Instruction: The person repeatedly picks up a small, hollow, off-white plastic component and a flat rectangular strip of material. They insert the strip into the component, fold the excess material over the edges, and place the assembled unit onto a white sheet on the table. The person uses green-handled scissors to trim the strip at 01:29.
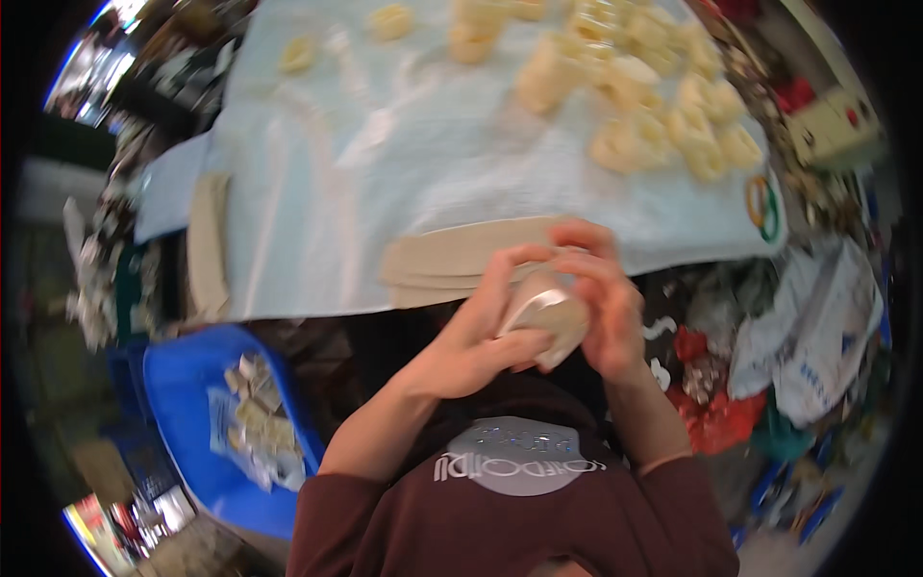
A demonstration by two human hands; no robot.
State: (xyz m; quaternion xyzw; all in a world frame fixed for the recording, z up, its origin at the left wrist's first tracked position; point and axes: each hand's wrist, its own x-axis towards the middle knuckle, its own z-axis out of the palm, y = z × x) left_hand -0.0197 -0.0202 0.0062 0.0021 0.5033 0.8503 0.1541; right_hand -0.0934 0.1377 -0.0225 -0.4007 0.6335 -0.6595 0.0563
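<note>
Just past the table's near edge, my left hand (486, 332) and my right hand (606, 303) are closed around a beige, cup-shaped piece (556, 315). Its rounded face is turned toward me, with a pale shiny band along one side. My left thumb presses across its lower part, while the right fingers wrap its far side and top. Motion blur hides its exact kind. Right behind the hands lies a stack of flat beige strips (442, 262) along the table's front edge.
A light blue sheet covers the table (317, 192). Cream-coloured rolled pieces (639, 135) are heaped at the far right, near green-and-orange-handled scissors (762, 209). More beige strips (207, 245) lie at the left edge. Below stand a blue tub (183, 385) with pieces inside and plastic bags (808, 337).
</note>
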